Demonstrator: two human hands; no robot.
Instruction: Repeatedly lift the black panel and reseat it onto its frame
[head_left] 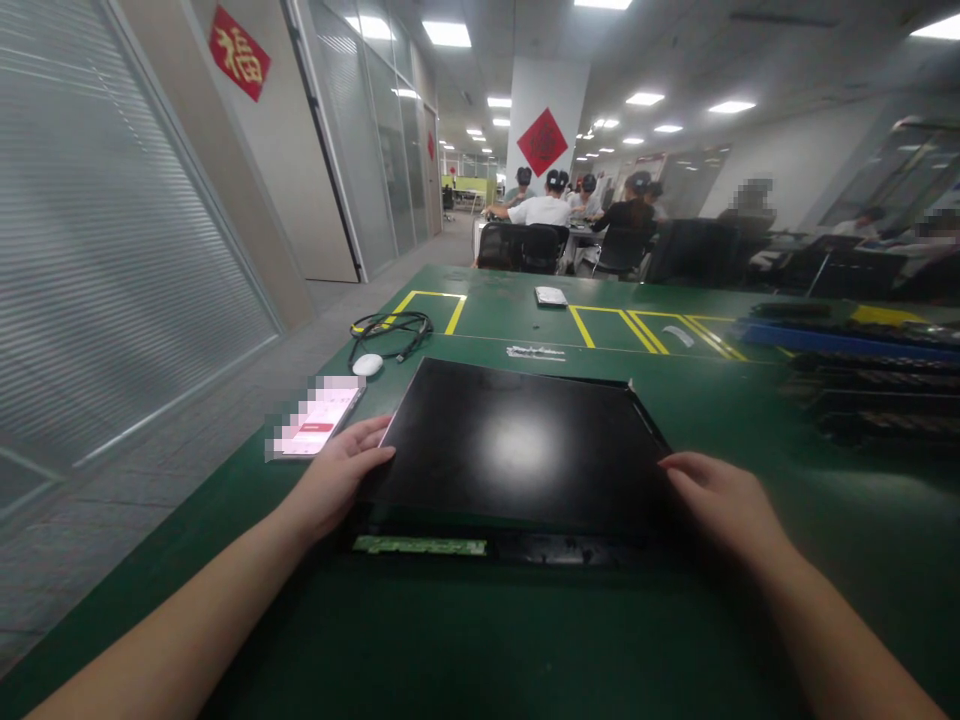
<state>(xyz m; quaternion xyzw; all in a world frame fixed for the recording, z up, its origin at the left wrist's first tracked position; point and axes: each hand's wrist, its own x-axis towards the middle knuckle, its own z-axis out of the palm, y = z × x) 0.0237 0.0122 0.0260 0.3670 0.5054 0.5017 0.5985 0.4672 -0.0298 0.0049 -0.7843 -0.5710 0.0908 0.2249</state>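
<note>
A flat black display panel lies before me, a bright light reflected in its glossy face. My left hand is closed on its left edge, thumb on the front face, fingers partly behind. At the right edge, my right hand pinches the side, with most of its fingertips hidden. Along the panel's near side a green circuit board strip shows, next to a dark strip. Behind its far right corner a thin black frame edge sticks out; whether it is joined to the panel I cannot tell.
On the green table lie a phone, a white mouse, a coiled black cable, a small white-topped box and thin strips. Blurred dark parts are stacked at right. Several people sit beyond the table.
</note>
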